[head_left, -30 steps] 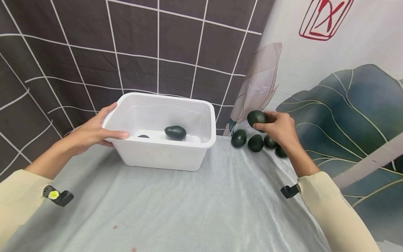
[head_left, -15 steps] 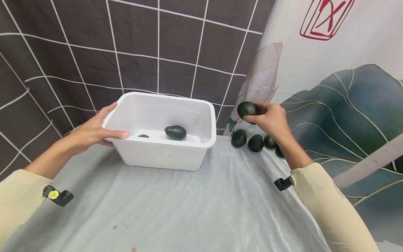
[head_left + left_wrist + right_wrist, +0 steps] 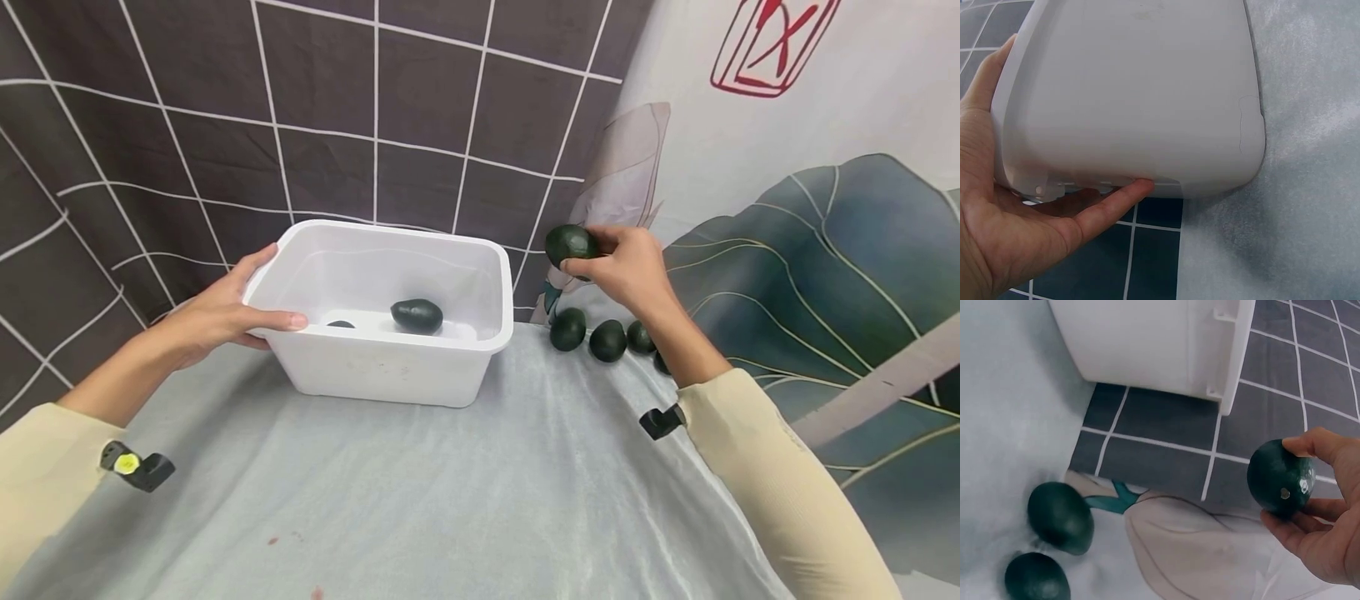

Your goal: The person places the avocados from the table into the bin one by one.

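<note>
1. Cloth [image 3: 412, 500]: pale grey, wrinkled, under the tub and loose avocados. Dark gridded backdrop [image 3: 427, 92] behind.
2. Tub [image 3: 382, 367]: white, stands upright on cloth, left of the loose avocados.
3. Left hand [image 3: 225, 310]: thumb and fingers well spread, gripping the tub's left end. Thumb lies over the front rim; in left wrist view, fingers reach under the rim and touch the outside.
4. Right hand [image 3: 630, 262]: thumb and fingers apart only by the fruit's width, pinching 1 held avocado [image 3: 568, 245]. It's in the air, right of the tub and clear of it, above the leftmost fruit of the row.
5. Tub contents: 2 visible. Inner avocado [image 3: 417, 317] lies right of centre on the tub floor; hidden avocado [image 3: 341, 324], left of it, shows just its top over the front rim.
6. Loose avocados [image 3: 567, 329]: row of 4 on cloth, right of the tub; rightmost mostly behind the right forearm.
7. Versus 1.0 s ago: right hand and held avocado are further left and higher, nearer the tub; forearm covers more of the rightmost fruit. Tub, left hand's grip, 2 inside and 4 outside: same.
</note>
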`<control>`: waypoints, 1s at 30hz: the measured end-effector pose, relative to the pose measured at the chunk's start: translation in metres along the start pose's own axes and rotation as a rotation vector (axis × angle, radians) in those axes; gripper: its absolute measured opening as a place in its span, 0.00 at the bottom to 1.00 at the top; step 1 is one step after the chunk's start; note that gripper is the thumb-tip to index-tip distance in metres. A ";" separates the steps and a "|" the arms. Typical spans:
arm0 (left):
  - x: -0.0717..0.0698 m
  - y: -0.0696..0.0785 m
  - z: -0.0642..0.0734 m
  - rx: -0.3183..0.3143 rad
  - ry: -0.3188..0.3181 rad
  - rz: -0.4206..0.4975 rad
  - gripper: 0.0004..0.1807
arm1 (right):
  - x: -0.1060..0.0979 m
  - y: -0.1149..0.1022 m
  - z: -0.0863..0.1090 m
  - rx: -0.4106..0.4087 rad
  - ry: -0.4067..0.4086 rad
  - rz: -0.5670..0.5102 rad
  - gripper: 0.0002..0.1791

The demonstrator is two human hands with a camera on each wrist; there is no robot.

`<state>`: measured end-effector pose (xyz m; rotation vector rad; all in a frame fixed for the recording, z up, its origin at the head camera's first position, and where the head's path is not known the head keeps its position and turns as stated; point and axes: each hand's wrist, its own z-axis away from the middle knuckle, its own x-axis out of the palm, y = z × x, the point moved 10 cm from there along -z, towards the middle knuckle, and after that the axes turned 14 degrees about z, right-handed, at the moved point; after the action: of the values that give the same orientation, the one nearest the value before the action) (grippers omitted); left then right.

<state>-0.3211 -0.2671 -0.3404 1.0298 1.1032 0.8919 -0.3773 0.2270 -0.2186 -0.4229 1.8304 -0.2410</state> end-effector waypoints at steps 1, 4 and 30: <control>-0.001 0.000 0.000 0.000 0.001 0.000 0.72 | 0.000 -0.003 -0.001 -0.005 0.001 -0.002 0.33; -0.002 0.000 0.000 0.001 0.004 -0.006 0.72 | 0.002 -0.013 -0.003 -0.012 -0.005 -0.011 0.34; -0.001 -0.001 0.000 -0.007 -0.003 0.000 0.71 | 0.036 -0.074 -0.019 -0.097 -0.082 0.013 0.42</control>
<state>-0.3214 -0.2683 -0.3412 1.0251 1.0973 0.8930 -0.3927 0.1435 -0.2172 -0.4812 1.7687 -0.1241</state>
